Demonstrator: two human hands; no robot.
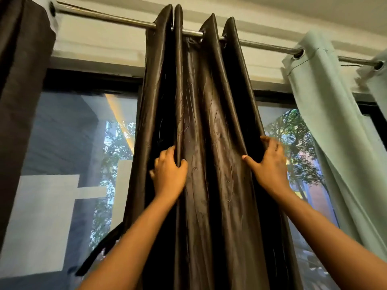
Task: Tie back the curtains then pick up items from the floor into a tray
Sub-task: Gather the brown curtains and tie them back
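curtain (201, 126) of dark satin hangs bunched in folds mid-rod (117, 18), in front of the window (83, 143). left hand (170, 172) is clamped round a left fold, right hand (270, 164) grips the right edge, fingers tucked behind. pale green curtain (335, 132) hangs at right.

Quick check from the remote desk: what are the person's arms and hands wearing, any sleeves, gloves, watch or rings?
Both forearms are bare up to the frame edge, no sleeves showing. The left hand and right hand have no gloves, and no watch, bracelet or ring is visible. Fingernails look short and unpainted.
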